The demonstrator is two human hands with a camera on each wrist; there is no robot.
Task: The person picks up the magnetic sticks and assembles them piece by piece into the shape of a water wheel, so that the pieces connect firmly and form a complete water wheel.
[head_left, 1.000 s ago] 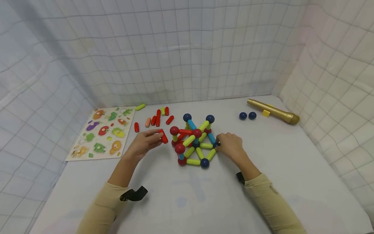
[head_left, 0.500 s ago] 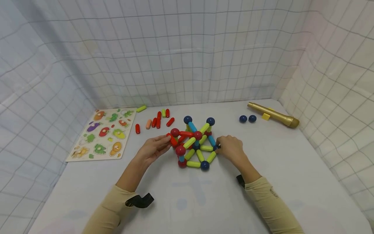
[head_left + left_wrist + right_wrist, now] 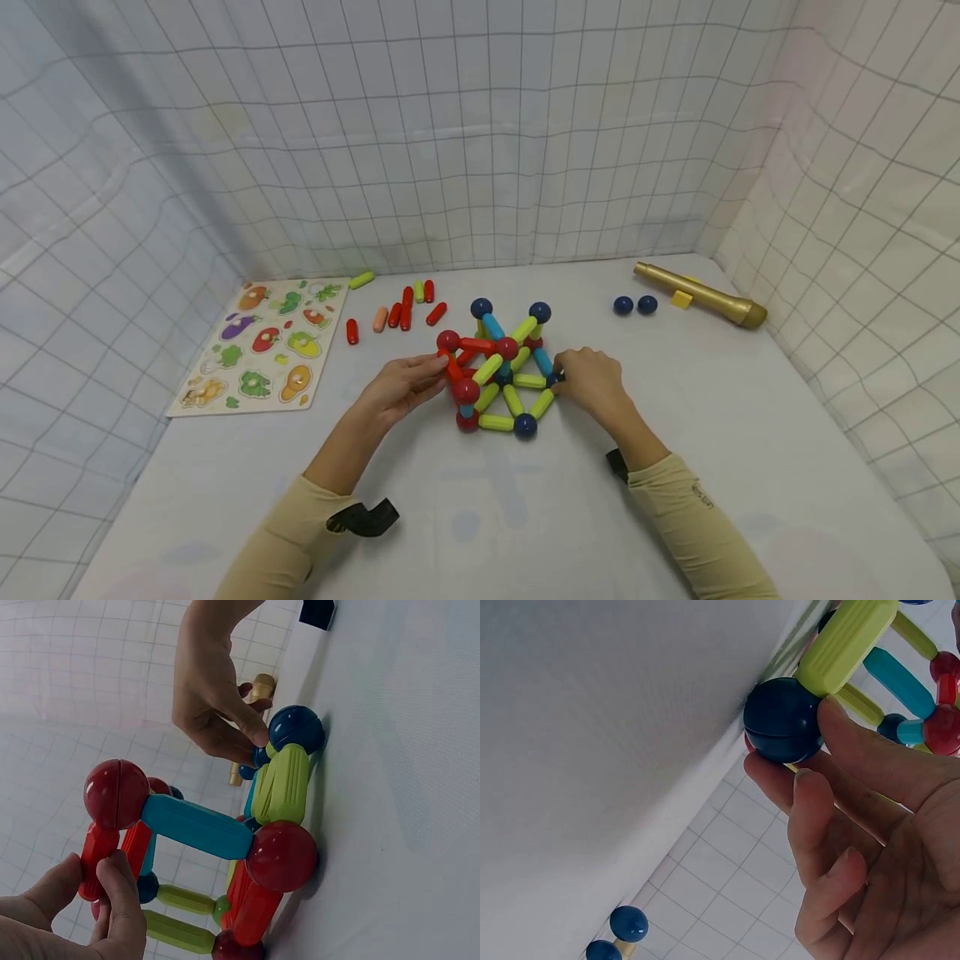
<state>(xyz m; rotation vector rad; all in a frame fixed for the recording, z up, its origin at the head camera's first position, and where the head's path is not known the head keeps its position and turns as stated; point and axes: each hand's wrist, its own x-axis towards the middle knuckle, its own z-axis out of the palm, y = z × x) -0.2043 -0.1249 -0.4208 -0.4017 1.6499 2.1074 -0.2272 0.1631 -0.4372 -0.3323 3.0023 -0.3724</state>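
Observation:
A structure of magnetic rods and balls (image 3: 517, 381) stands on the table, its rods green, blue and red. My left hand (image 3: 401, 389) pinches a red rod (image 3: 99, 859) between thumb and fingers at the structure's left side. One end of that rod meets the raised front red ball (image 3: 116, 793); its other end lies close to the back-left red ball (image 3: 448, 341), and contact there is unclear. On the right side, my right hand (image 3: 590, 382) holds the dark blue corner ball (image 3: 782, 720) with thumb and fingertips. A green rod (image 3: 847, 645) joins this ball.
Several loose red rods (image 3: 406, 317) lie behind my left hand, with a few green ones and a peach rod (image 3: 380, 319). A vegetable puzzle board (image 3: 258, 350) lies at the left. Two blue balls (image 3: 623, 305) and a gold microphone (image 3: 705, 293) are at the back right.
My left hand has moved right, bringing the red rod from beside the structure up against its front-left red ball. My right hand has stayed on the blue corner ball.

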